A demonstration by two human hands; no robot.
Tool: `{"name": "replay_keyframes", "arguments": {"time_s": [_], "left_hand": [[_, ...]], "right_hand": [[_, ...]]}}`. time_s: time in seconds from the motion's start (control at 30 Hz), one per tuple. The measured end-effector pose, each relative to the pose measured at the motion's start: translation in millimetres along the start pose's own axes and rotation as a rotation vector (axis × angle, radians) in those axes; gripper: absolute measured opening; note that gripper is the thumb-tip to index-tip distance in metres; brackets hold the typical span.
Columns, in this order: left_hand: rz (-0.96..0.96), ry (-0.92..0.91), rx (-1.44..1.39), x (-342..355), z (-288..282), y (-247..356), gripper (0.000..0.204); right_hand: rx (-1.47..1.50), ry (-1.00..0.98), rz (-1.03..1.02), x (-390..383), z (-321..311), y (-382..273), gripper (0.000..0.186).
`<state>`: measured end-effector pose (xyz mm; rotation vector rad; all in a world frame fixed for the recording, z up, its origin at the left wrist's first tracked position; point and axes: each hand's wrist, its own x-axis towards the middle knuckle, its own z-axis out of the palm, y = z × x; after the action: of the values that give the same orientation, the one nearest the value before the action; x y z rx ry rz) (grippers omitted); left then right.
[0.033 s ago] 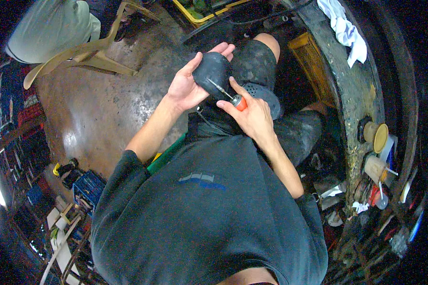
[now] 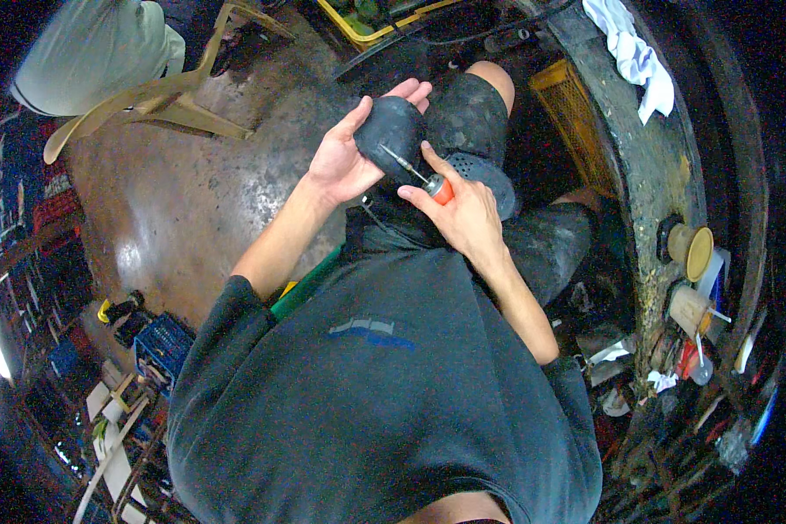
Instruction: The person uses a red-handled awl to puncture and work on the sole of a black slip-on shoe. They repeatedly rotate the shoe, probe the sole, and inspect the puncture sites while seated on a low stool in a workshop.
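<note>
My left hand point(image 2: 345, 162) cradles a black, rounded rubber-like piece point(image 2: 391, 129) in its palm, fingers spread behind it, above my lap. In my right hand point(image 2: 465, 214) is a small screwdriver point(image 2: 437, 186) with an orange-red handle. Its thin metal shaft points up and left, and the tip touches the lower face of the black piece. Both hands are held over my knees in dark shorts.
A beige plastic chair point(image 2: 162, 105) stands on the stained concrete floor at upper left, with another person in light clothes point(image 2: 87, 48) on it. A grimy bench point(image 2: 646, 175) with a white cloth point(image 2: 633, 52) and cups point(image 2: 694, 249) curves along the right. A yellow crate point(image 2: 576, 122) and a blue crate point(image 2: 162, 345) sit low.
</note>
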<state>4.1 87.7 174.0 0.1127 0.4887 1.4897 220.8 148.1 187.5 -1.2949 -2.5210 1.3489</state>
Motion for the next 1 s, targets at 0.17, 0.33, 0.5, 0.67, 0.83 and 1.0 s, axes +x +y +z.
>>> {"name": "replay_keyframes", "arguments": {"time_s": [0.17,0.33,0.5,0.67,0.83,1.0], "left_hand": [[0.036,0.1,0.095,-1,-12,-5,0.069],[-0.024,0.285,0.402,-32,-33,24,0.06],[-0.281,0.229,0.413,-64,-42,52,0.049],[-0.48,0.225,0.856,-59,-22,49,0.067],[-0.255,0.133,0.599,-39,0,41,0.084],[-0.101,0.195,0.894,-43,-7,-27,0.075]], "right_hand": [[0.027,-0.01,-0.018,-3,-2,3,0.084],[0.301,0.125,0.057,-2,-8,10,0.064],[0.294,-0.023,0.04,-10,-28,17,0.058],[0.044,-0.04,0.077,-16,-42,26,0.061],[0.282,0.436,0.135,-20,-88,53,0.056],[0.52,0.615,0.408,-40,-118,76,0.053]]}}
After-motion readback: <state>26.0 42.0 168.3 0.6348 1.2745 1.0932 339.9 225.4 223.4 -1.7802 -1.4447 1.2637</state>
